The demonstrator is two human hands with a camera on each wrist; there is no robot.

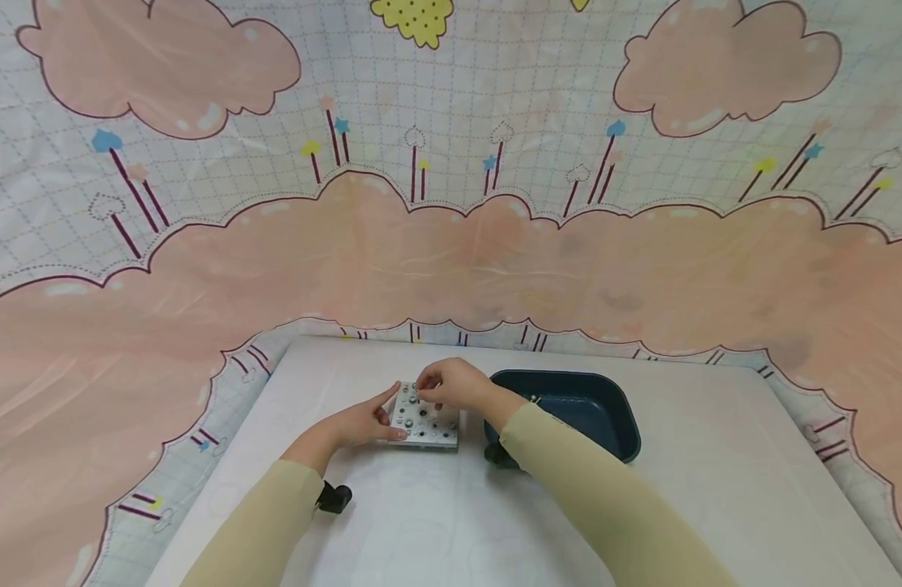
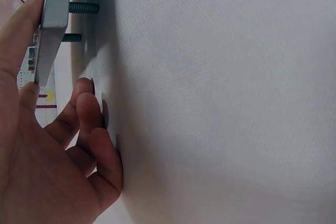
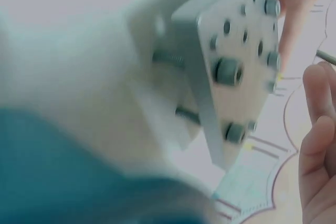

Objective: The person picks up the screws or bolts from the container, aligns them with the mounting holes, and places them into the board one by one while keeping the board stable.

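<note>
White table; right hand partly hides plate.

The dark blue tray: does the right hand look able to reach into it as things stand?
Probably yes: the tray stands open beside the plate, with only the right sleeve across its near left part. The right hand, at the plate with what looks like a screw, would have to draw back.

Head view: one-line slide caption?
Left hand holds a metal plate studded with socket-head screws; right hand over it, beside a dark blue tray.
</note>
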